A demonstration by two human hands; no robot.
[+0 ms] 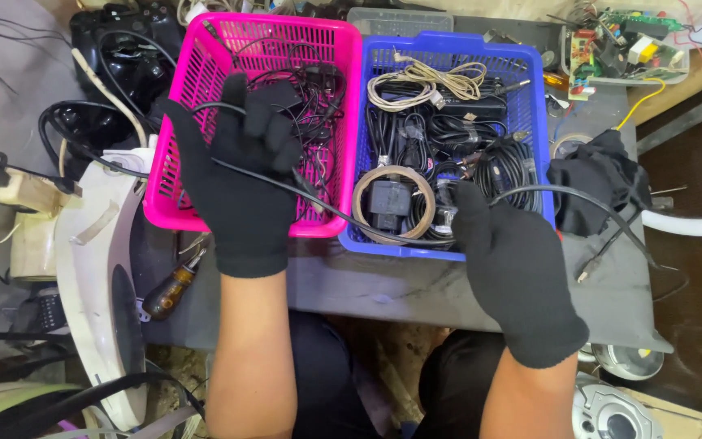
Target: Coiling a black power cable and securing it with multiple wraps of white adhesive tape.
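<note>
Both gloved hands hold one thin black cable (343,213) above the counter's (416,289) front edge. The left hand (241,175) has its fingers closed on it over the pink basket (174,175). The right hand (513,260) seems pinched on it beside the blue basket (539,114), though the glove hides the grip. Pulling could snag the cable on the blue basket's coiled cords and drag them out.

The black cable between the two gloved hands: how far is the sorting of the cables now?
Looks done: the pink basket holds thin tangled wires, and the blue basket holds many coiled cables. In hand: one black cable runs from the left hand to the right hand, above the baskets. Seemingly left: loose black cords still lie outside, left of the pink basket.
</note>
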